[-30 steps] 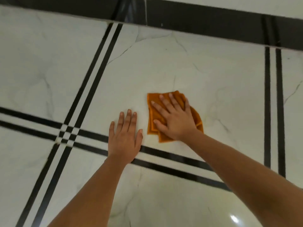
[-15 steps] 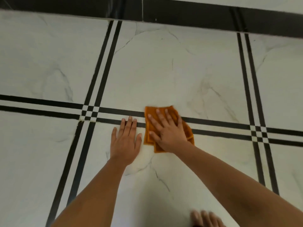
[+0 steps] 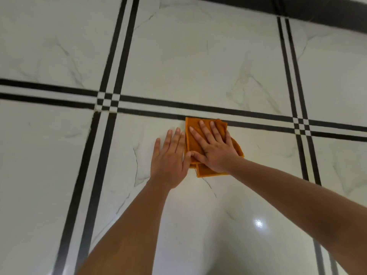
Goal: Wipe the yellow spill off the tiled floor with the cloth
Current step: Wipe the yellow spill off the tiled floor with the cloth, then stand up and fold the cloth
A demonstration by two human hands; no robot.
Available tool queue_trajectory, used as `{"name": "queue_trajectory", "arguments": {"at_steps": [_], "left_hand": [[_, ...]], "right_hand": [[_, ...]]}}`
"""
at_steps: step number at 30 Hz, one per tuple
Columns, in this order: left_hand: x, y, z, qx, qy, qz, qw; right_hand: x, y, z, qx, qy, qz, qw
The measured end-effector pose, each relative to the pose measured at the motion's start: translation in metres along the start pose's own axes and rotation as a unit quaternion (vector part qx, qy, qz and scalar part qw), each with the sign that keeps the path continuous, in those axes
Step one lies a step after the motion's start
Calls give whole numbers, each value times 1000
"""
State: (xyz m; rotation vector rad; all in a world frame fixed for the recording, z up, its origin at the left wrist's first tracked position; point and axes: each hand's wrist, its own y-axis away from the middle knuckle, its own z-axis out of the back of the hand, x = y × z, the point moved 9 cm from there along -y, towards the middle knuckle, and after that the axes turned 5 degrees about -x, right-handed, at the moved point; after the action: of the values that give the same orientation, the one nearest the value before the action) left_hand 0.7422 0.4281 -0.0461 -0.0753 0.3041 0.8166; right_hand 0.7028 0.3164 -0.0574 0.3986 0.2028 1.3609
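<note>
Change: half a second ago the cloth lay across both black lines of the band; now only its far edge touches the nearer line, and the left hand, then apart from it, lies against its left edge. The toes then seen at the bottom edge are out of view.
Crossing at left: two double black bands [image 3: 108, 102] meet on the tiled floor [image 3: 49, 155], well left of both hands.
Left hand [image 3: 168, 157]: flat on bare tile, palm down, fingers straight and close together, holding nothing; its thumb side touches the cloth's left edge and the right thumb.
Cloth [image 3: 193, 133]: orange, folded, lying just beside the horizontal band, its far edge on the nearer black line.
Right hand [image 3: 215, 150]: palm down on the cloth, fingers spread, pressing it flat rather than pinching it.
Second crossing at right [image 3: 300, 126]: well apart from the cloth.
Hidden: the right hand covers the middle of the cloth; only its far strip, left edge, right corner and near flap show. Whatever is under it cannot be seen.
Hard to make out: no yellow spill can be told on the pale veined tile.
Cut off: both forearms run out at the bottom and right edges.
Glare [image 3: 258, 223]: bright spot between the forearms.
Dark border [image 3: 327, 14]: along the top right.
</note>
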Motion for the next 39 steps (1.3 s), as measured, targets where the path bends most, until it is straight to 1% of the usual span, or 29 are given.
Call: {"name": "queue_trajectory", "arguments": {"at_steps": [3, 4, 7, 8, 10, 12, 14, 16, 18, 20, 25, 27, 29, 31, 33, 34, 36, 37, 38, 39], "left_hand": [[1, 6, -5, -9, 4, 18, 1000], [0, 7, -6, -10, 2, 23, 1000], [-1, 13, -9, -12, -18, 44, 999], [-2, 16, -10, -9, -24, 47, 999], [-15, 18, -16, 3, -35, 46, 998], [-29, 18, -21, 8, -38, 44, 998], [-42, 18, -23, 17, -44, 25, 999], [-52, 21, -25, 31, -44, 18, 998], [-52, 31, -24, 38, -33, 64, 997], [-56, 44, -24, 52, -2, 131, 990], [-79, 86, -12, 88, 81, 263, 957], [-89, 95, 4, 98, 122, 298, 942], [-101, 97, 22, 98, 153, 305, 935], [-113, 96, 56, 89, 194, 312, 926], [-126, 96, 92, 72, 229, 324, 915], [-133, 98, 117, 62, 267, 334, 902], [-149, 102, 173, 39, 357, 351, 865], [-159, 105, 202, 35, 387, 358, 849], [-166, 107, 223, 37, 396, 361, 843], [-179, 112, 275, 27, 398, 367, 841]], "right_hand": [[4, 4, -2, -23, -8, -5, 1000], [4, 13, -5, -34, -11, 7, 999], [-4, 44, -19, -33, 18, 106, 994], [-12, 43, -18, -31, 19, 113, 993], [-35, 26, -11, -43, 6, 79, 996], [-41, 6, -2, -71, -9, 41, 997], [-35, 1, 0, -83, -20, 37, 996], [-36, 17, -5, -71, -30, 49, 996], [-39, 41, -11, -60, -41, 50, 996], [-46, 61, -10, -47, -68, 26, 996], [-63, 92, 8, -43, -126, -101, 986], [-66, 105, 25, -43, -167, -155, 973], [-69, 117, 41, -39, -239, -196, 950], [-62, 136, 67, -21, -311, -189, 931], [-53, 157, 99, -15, -404, -170, 899], [-48, 170, 122, -12, -454, -169, 875], [-37, 201, 175, 3, -526, -168, 834], [-31, 215, 201, 14, -548, -165, 820], [-27, 224, 218, 24, -568, -161, 807], [-22, 245, 261, 36, -583, -157, 796]]}}
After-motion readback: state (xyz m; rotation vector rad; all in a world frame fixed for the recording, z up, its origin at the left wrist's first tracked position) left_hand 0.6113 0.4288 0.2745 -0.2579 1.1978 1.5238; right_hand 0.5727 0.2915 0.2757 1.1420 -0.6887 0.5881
